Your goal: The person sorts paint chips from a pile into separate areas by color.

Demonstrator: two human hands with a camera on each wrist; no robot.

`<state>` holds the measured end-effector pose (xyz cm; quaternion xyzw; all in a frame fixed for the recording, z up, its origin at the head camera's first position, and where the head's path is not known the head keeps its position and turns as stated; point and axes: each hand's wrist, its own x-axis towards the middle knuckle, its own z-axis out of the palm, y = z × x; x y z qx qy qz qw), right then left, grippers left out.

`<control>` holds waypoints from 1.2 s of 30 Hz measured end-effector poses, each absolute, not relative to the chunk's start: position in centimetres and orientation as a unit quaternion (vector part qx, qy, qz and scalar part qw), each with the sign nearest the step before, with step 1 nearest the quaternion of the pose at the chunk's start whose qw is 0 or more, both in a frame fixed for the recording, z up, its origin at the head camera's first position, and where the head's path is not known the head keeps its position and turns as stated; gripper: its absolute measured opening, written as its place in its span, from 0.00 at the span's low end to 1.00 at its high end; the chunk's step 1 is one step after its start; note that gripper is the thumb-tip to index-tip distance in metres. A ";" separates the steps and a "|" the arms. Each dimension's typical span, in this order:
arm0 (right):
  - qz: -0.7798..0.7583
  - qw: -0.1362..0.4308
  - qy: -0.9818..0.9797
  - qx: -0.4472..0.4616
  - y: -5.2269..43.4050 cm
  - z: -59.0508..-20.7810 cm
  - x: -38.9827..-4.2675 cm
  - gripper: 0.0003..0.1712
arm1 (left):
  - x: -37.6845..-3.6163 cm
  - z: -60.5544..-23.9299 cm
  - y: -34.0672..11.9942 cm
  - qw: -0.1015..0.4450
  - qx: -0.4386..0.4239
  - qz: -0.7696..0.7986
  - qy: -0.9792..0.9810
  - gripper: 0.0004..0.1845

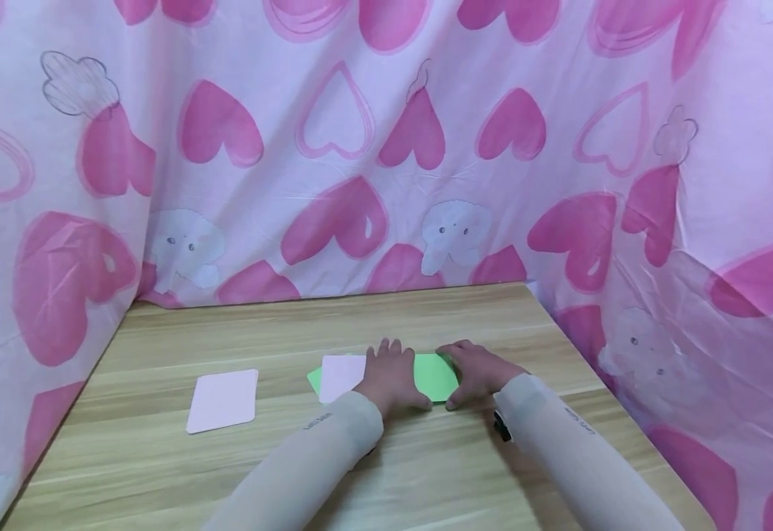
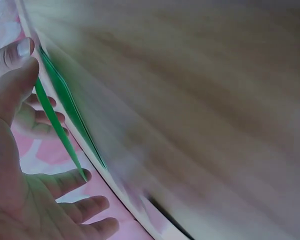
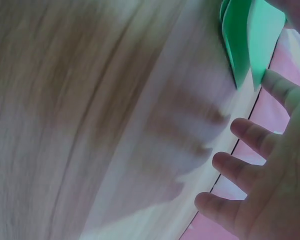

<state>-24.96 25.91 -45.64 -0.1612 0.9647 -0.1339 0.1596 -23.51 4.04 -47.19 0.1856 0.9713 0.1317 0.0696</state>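
Observation:
A green paper (image 1: 434,377) lies on the wooden table (image 1: 426,472) with both hands on it. My left hand (image 1: 389,376) rests flat on its left part, fingers straight, and also covers the edge of a pink sheet (image 1: 341,375). My right hand (image 1: 479,372) arches over the paper's right end. In the right wrist view a flap of the green paper (image 3: 245,35) stands up from the table beside the loosely spread fingers (image 3: 250,135). In the left wrist view the thin green paper (image 2: 57,125) runs edge-on past my left hand (image 2: 10,100).
A second pink sheet (image 1: 223,400) lies alone to the left of the hands. A pink cloth with heart prints (image 1: 386,147) walls in the table at the back and on both sides. Both forearms wear pale sleeves.

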 end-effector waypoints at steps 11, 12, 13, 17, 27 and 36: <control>-0.111 0.183 0.967 -0.141 25.2 -46.4 -25.5 0.61 | -23.2 -47.5 4.5 0.086 0.161 0.100 0.978 0.56; -0.110 0.182 0.967 -0.141 25.1 -46.4 -25.5 0.61 | -23.2 -47.5 4.4 0.085 0.163 0.098 0.978 0.56; -0.109 0.181 0.967 -0.143 25.1 -46.4 -25.6 0.61 | -23.1 -47.4 4.3 0.085 0.164 0.099 0.978 0.56; -0.109 0.182 0.966 -0.147 25.0 -46.0 -25.5 0.63 | -23.1 -46.6 3.6 0.097 0.166 0.123 0.974 0.58; -0.154 0.159 0.962 -0.159 22.9 -44.8 -25.5 0.65 | -24.7 -43.9 -2.1 0.110 0.199 0.146 0.963 0.60; -0.147 0.137 0.961 -0.192 17.9 -44.4 -25.4 0.62 | -25.6 -44.2 -9.6 0.135 0.196 0.176 0.955 0.57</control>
